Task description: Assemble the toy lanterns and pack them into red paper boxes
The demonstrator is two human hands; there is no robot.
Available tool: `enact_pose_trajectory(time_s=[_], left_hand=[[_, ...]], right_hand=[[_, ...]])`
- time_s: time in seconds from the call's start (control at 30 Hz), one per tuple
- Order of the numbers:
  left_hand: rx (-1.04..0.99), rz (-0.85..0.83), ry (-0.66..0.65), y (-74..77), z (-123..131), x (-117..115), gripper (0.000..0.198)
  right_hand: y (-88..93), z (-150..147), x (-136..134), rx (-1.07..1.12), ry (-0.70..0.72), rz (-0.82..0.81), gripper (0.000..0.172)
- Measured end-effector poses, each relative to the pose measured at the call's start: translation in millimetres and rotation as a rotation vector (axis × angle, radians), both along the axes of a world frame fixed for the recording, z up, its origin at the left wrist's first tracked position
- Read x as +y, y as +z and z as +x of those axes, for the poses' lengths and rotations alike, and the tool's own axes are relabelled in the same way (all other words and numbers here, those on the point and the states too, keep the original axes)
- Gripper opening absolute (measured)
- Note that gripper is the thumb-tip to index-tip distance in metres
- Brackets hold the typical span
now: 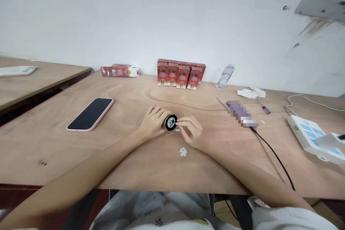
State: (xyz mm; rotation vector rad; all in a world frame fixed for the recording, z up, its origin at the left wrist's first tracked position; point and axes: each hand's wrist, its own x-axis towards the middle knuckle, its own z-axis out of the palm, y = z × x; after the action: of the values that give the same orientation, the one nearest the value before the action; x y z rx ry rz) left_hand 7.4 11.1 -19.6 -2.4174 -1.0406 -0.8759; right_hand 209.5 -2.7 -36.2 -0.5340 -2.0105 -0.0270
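A small round object [170,122] with a black end, a gold rim and a pale centre faces me above the middle of the table. My left hand [155,120] is wrapped round it from the left, fingers closed. From the right, my right hand [191,129] reaches to its edge, thumb and forefinger pinched together. What lies between those fingertips is too small to make out. Just below hangs or lies a tiny white piece [177,129], close to a thin pale wire [169,134]. A flat white cut-out piece [183,151] rests on the wood nearer me.
Several red boxes [178,74] stand by the wall, with an opened red box [120,70] to their left. A phone [91,114] lies left. On the right are a bottle [225,76], crumpled tissue [251,93], a screwdriver [265,109], a cabled blurred device [240,113] and a power strip [309,134].
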Motion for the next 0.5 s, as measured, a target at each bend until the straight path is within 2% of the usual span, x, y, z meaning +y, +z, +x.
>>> enact_pose_trajectory(time_s=[0.07, 0.13, 0.2, 0.27, 0.4, 0.5], left_hand=[[-0.008, -0.027, 0.046, 0.4, -2.0, 1.0, 0.023], [-0.017, -0.045, 0.087, 0.4, -4.5, 2.3, 0.025], [-0.029, -0.044, 0.112, -0.2, -7.0, 3.9, 0.028], [-0.047, -0.038, 0.126, -1.4, -8.8, 5.5, 0.029], [-0.074, -0.042, 0.146, -3.8, -10.1, 7.6, 0.027], [-0.082, -0.036, 0.140, -4.5, -9.8, 8.1, 0.026]], right_hand=[[-0.7, 1.1, 0.3, -0.048, 0.044, -0.046, 0.019], [-0.1, 3.0, 0.6, -0.135, 0.164, -0.088, 0.018], [2.4, 5.6, 0.3, -0.269, 0.299, -0.126, 0.016], [5.9, 9.2, -0.7, -0.426, 0.366, -0.147, 0.020], [9.7, 17.6, -2.8, -0.640, 0.342, -0.117, 0.038], [5.9, 21.0, -2.1, -0.653, 0.267, -0.112, 0.037]])
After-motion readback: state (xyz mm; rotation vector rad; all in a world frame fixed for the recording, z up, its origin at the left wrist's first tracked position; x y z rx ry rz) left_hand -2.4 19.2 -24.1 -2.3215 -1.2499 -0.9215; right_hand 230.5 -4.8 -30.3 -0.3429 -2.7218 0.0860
